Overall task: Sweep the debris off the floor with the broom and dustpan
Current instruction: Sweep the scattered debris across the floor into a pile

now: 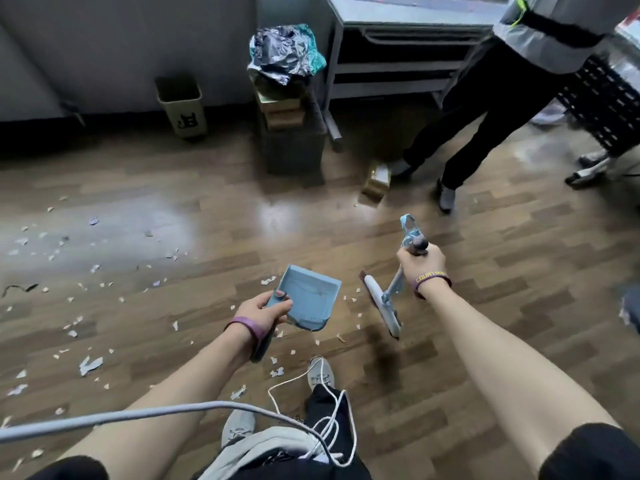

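Standing with a white cable (332,407) looped down past the shoes, the person holds both tools just ahead of the knees. The left hand (258,315) grips the blue dustpan (308,297) at the root of its handle, thumb pressed on the rear rim; the pan hangs off the floor (485,306), tilted, and looks about empty. The right hand (420,263) is curled round the top of the broom (382,304), whose white head hovers just beside the pan, at or barely above the boards. Both tools look like thin, light plastic, stiff enough to steer one-handed, so the grips are sound, though I'd guess a lower hold on the shaft would give firmer strokes. The debris (90,364) is torn paper, scattered around the pan and thickly out to the left. It weighs almost nothing, so hard strokes would likely send it fluttering off. The pan's lip needs to sit flat on the boards or scraps will slip under. Farther off stand a small bin (181,105), a fuller one with a crumpled bag (287,53), a grey surface (398,19) and another person (485,109).
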### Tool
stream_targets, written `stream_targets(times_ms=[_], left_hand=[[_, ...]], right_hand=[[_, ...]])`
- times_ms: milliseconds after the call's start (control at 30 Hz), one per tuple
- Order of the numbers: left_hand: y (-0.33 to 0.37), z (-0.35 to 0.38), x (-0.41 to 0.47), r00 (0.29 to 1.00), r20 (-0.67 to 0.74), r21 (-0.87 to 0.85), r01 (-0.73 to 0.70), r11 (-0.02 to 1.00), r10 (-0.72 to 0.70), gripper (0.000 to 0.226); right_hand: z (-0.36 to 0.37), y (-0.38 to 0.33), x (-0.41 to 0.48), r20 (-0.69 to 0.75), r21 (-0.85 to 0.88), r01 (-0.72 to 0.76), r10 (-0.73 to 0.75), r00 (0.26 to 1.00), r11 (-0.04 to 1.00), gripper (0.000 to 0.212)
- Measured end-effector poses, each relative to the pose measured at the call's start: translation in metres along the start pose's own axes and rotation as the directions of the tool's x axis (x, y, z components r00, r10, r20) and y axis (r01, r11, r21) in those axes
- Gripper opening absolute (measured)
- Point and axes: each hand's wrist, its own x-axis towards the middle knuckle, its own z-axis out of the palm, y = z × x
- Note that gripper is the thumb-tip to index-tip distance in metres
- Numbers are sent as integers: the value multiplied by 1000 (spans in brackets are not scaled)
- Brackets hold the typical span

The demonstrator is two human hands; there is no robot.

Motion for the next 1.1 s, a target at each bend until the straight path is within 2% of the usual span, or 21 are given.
stream_targets(times_ms=[100,200,267,367,467,533,633,767,900,1033,1100], left_hand=[[13,29,25,997,-73,-23,4,1000,-6,10],[17,50,46,990,-133,-77,33,996,-43,15],[19,54,53,983,-174,-100,42,994,-59,13],[17,47,65,966,-237,-135,71,988,-102,14],[10,31,68,944,-300,-187,80,979,-135,14],[1,17,65,928,-340,-224,80,971,-155,13],[-18,-6,54,905,-376,-281,91,955,-197,12],[-45,-46,32,876,-419,-356,82,931,-238,15],[-79,-99,5,857,-445,-406,66,912,-260,28],[-122,-169,-30,856,-450,-435,41,900,-256,23],[-144,-209,-51,855,-452,-442,31,896,-252,23]], right_hand=[[7,-11,58,44,-103,30,-26,999,994,10],[27,-12,107,124,-277,114,-82,989,954,25],[41,-12,126,212,-331,149,-80,974,932,25],[70,-11,143,351,-441,245,-86,933,863,26],[101,-19,140,510,-517,415,-120,852,749,27],[122,-28,127,620,-534,525,-115,776,663,26],[153,-34,101,738,-506,602,-51,673,617,22],[188,-38,55,801,-477,672,-35,598,567,20],[222,-43,-9,820,-467,685,-17,573,559,21],[267,-47,-105,791,-480,683,-65,608,551,29],[296,-47,-162,797,-451,689,-92,597,568,32]])
